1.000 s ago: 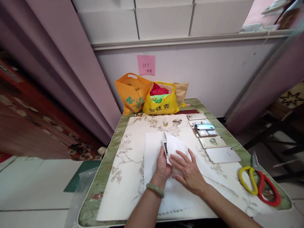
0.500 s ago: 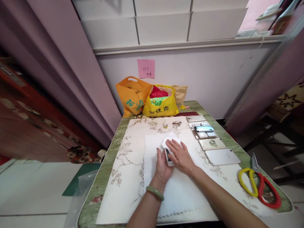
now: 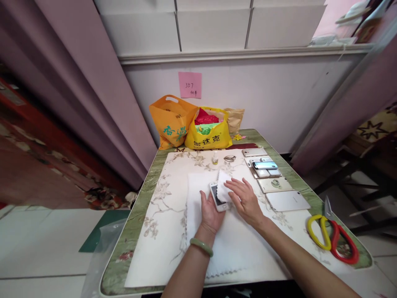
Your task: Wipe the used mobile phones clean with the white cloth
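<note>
A white smartphone point(image 3: 222, 207) rests in my left hand point(image 3: 211, 214), its dark screen facing up and its far end tilted slightly left. My left fingers are mostly hidden under the phone; the thumb lies along its left side. In my right hand point(image 3: 246, 203) is a small white cloth point(image 3: 222, 188) with a zigzag edge, held at its right side and draped over part of the screen. Below both hands a larger white cloth point(image 3: 238, 248) with the same kind of edge lies flat on the flower-patterned mat point(image 3: 158, 240).
Several phones, among them a white one point(image 3: 287, 200), line the table's right side. Red-and-yellow scissors point(image 3: 331, 236) lie at the front right. A small bottle point(image 3: 215, 158) and glasses point(image 3: 230, 158) are behind my hands. Orange point(image 3: 172, 120) and yellow point(image 3: 209, 138) bags stand at the back.
My right hand has shifted right and lifted from the phone, drawing the small cloth with it, so more of the screen shows. The whole view has shifted slightly.
</note>
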### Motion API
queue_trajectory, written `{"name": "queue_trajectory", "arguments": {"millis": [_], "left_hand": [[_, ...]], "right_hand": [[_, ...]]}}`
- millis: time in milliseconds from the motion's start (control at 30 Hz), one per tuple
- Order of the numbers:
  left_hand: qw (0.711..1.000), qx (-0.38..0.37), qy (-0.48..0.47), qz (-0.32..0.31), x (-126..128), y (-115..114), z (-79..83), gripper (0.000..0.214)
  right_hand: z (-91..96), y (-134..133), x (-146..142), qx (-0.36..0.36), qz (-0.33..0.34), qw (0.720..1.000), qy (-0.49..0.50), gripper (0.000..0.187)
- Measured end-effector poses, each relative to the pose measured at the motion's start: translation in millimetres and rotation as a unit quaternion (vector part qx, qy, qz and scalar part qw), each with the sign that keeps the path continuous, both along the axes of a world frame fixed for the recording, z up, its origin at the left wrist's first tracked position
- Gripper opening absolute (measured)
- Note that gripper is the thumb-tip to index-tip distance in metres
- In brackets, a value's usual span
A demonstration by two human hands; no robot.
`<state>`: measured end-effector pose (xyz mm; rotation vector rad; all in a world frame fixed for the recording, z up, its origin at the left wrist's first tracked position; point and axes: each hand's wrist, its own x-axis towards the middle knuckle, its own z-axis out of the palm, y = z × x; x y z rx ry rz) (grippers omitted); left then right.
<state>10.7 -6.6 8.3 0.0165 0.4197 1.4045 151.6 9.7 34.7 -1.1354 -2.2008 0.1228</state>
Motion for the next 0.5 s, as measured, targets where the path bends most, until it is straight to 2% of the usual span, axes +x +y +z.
{"name": "queue_trajectory", "arguments": {"millis": [133,233,367,433,500], "left_hand": [[1.000,-0.015,-0.009,0.015,-0.1,0.6,1.4,0.057],[0.999,-0.028,-0.006,0.018,-1.2,0.4,2.9,0.055],[0.996,-0.083,0.021,0.017,-2.1,-1.0,0.7,0.051],[0.992,-0.115,0.035,0.037,-2.0,-1.8,-1.4,0.049],[0.991,-0.128,0.036,0.033,-1.7,-2.5,-2.5,0.052]], "right_hand": [[-14.3,19.1,-23.2,0.000,-0.048,0.997,-0.068,0.043],[-25.9,12.2,-25.4,0.014,-0.059,0.994,-0.087,0.046],[-30.4,-12.4,-18.4,0.031,-0.011,0.998,-0.057,0.035],[-26.1,-20.9,-19.0,0.010,0.017,0.999,-0.027,0.028],[-17.6,-21.1,-24.3,-0.036,0.043,0.998,0.000,0.026]]}}
